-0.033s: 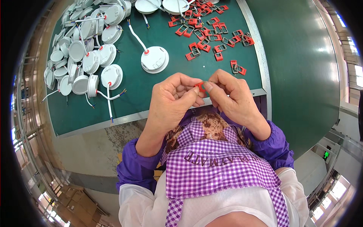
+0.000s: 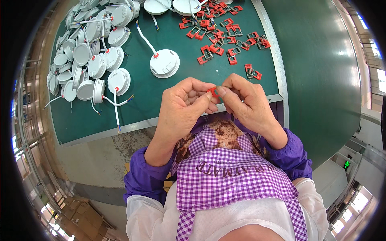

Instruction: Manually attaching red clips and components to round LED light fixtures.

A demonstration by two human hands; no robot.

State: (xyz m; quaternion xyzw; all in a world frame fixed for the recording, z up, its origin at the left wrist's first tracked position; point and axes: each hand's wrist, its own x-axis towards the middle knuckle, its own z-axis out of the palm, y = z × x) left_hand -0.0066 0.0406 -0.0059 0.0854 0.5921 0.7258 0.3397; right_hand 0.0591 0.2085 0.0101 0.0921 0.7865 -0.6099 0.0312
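Observation:
Close to the table's front edge, a small red plastic clip (image 2: 214, 92) shows between my fingertips. My left hand (image 2: 181, 106) pinches it with thumb and forefinger, the other fingers curled behind. From the other side, the closed thumb and forefinger of my right hand (image 2: 247, 104) grip its right end. My fingertips cover most of the clip, so any metal spring on it is hidden. Beyond my hands, one round white lamp (image 2: 164, 64) lies apart, its white cable pointing away from me with bare wire ends.
At the left is a heap of similar white lamps (image 2: 96, 66) with loose cables. Many red clips with metal springs (image 2: 223, 38) are scattered at the far right; a few (image 2: 252, 72) lie nearer. The green table (image 2: 140, 96) has a metal edge. Another green surface (image 2: 317, 80) adjoins it.

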